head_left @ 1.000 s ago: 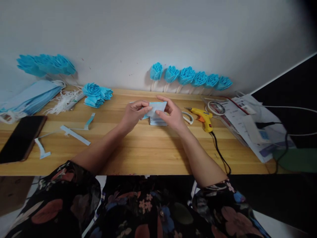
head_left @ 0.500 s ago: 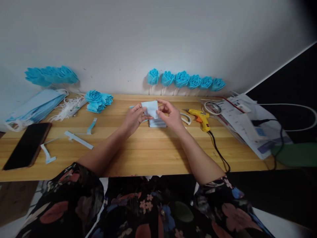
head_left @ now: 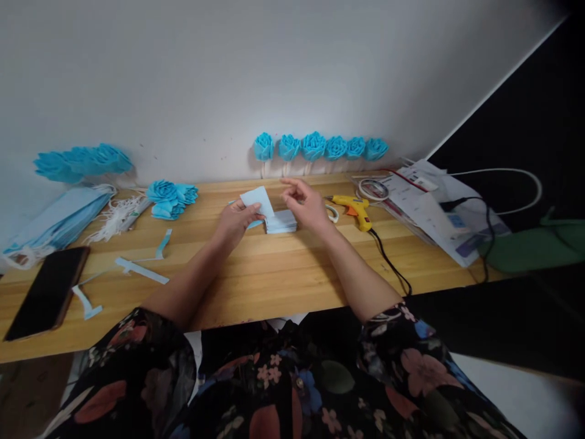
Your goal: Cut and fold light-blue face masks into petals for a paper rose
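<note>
My left hand (head_left: 235, 221) pinches a small pale blue sheet (head_left: 257, 200) by its lower edge and holds it upright above the wooden table (head_left: 274, 268). My right hand (head_left: 307, 204) hovers just right of the sheet with its fingers loosely spread and nothing in them. A short stack of pale blue sheets (head_left: 281, 221) lies on the table below and between the two hands.
A yellow glue gun (head_left: 353, 208) with a black cord, white-handled scissors (head_left: 332, 213) and tape rolls (head_left: 372, 189) lie to the right, papers (head_left: 434, 210) beyond. Blue fabric roses (head_left: 315, 146) line the wall. Left: roses (head_left: 171, 196), face masks (head_left: 55, 219), cut strips (head_left: 137, 268), a phone (head_left: 46, 292).
My right hand has let go of the sheet and opened; my left hand alone now holds it, tilted left. The view has swung a little to the right.
</note>
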Tool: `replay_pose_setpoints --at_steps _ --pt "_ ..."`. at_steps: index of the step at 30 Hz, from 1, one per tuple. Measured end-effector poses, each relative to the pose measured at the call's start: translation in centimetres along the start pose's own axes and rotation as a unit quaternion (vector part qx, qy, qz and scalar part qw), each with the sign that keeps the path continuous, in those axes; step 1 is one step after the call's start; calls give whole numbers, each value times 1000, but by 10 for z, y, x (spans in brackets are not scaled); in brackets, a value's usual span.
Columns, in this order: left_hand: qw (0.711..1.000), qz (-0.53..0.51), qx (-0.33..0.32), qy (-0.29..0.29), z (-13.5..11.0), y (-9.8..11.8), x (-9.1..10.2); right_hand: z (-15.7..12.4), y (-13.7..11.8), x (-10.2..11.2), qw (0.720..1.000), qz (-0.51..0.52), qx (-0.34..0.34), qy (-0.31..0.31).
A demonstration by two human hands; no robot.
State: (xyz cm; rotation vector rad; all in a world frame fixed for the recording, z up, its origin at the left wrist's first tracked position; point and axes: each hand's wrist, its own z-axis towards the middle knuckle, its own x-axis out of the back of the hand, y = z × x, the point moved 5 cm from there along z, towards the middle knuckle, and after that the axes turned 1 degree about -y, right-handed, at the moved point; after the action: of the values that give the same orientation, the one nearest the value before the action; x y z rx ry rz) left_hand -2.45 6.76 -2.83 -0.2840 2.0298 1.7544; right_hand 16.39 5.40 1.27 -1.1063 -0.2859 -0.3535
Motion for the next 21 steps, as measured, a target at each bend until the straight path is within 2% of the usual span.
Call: replay_pose_setpoints --at_steps 1,3,5,7,9,13,16,21 --pt "1000 -4 -1 12 2 1 2 3 2 10 999 -27 -5 24" --pt "999 -11 -4 33 4 5 7 5 4 27 993 -109 -24 30" --pt "999 -18 -8 46 6 8 11 2 2 39 976 -211 -44 -8" --pt "998 -28 -10 52 6 11 13 -8 0 46 938 -332 -73 -63" --pt "998 -42 -9 54 6 13 13 -23 -2 49 884 -442 -106 -109" --pt "995 -74 6 61 7 12 16 -48 -3 42 836 -506 -136 -163" --pt "994 -92 12 59 9 11 19 -53 3 37 830 -512 -130 -176" --pt "993 -101 16 52 12 8 20 -47 14 44 869 -466 -77 -145"
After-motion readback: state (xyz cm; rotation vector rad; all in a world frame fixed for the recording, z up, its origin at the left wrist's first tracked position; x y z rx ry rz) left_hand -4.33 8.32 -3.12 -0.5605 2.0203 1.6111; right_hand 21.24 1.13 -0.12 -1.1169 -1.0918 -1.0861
